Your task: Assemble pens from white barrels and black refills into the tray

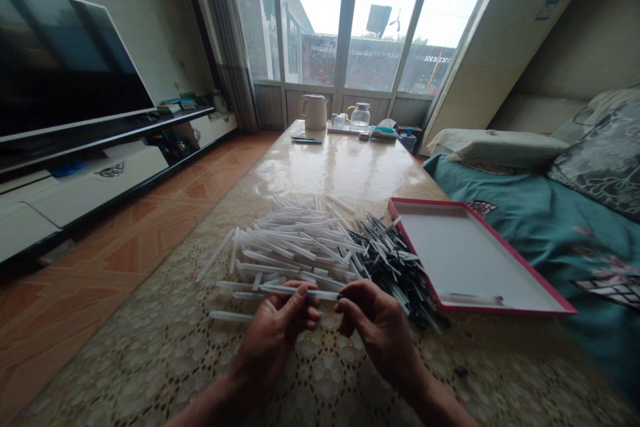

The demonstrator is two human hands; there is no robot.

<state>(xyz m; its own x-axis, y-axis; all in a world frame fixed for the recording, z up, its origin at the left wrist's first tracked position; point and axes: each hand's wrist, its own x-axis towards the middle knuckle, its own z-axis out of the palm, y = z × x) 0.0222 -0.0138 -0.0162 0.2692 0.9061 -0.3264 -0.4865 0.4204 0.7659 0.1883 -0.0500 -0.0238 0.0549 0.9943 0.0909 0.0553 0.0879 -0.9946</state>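
Firm on the left, straight on the right

A slim, translucent white plastic tube [325, 295] is held level between the two hands, over the near edge of a loose heap of similar white plastic tubes [295, 240]. The left hand [283, 317] has its grip clamped on the tube, thumb on top; the right hand [373, 313] has its grip pinched at the other end, where a small dark bit shows — too small to tell if it is a separate part.

The left grip seems best as a firm anchor without squeezing, since thin plastic may flex. Any right-hand push or twist should run along the tube's axis; a slanted force could skew the end. Working over the bare front of the cream, lace-patterned tabletop [330, 360] makes a dropped bit easier to find — among the heap of thin black-and-clear sticks [390, 257], beside the shallow, red-rimmed white tray [440, 247], it could vanish.
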